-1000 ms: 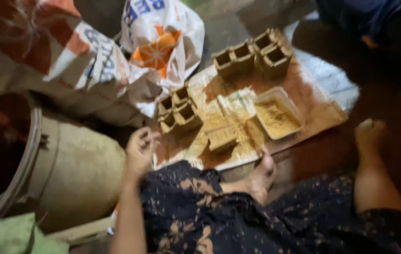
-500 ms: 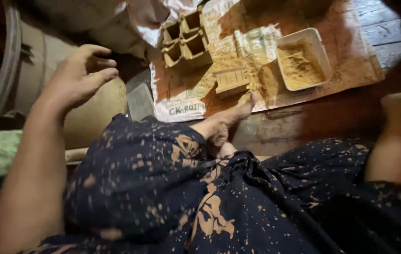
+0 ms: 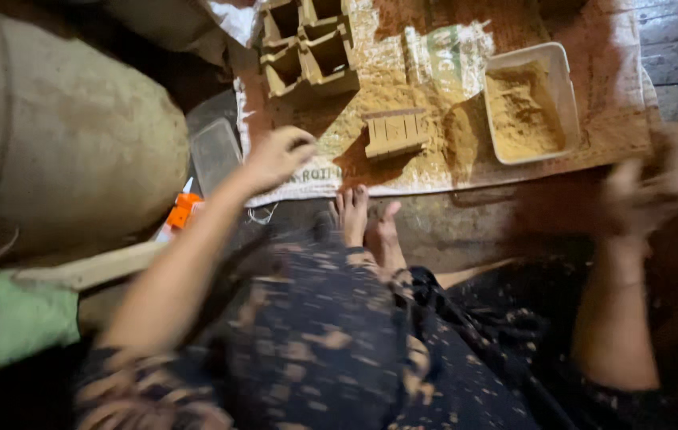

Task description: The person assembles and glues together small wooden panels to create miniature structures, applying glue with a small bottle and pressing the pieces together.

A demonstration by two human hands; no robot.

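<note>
Though blurred (right especially), hands (image 3: 279,155) grip unclear

Single head-mounted camera: it looks steeply down, at close range, over my lap onto the woven mat (image 3: 434,171) ahead of me.

A woven sack (image 3: 434,171) lies flat as a mat just ahead of both hands, whitish with dark printed lettering along its near edge, right beside the left hand (image 3: 275,155), and a green printed panel (image 3: 442,52) farther up, ahead of and between the hands. A large bulging tan sack (image 3: 76,127) lies to the left of the left hand. A crumpled white bag (image 3: 231,16) shows at the top, beyond that hand.
</note>
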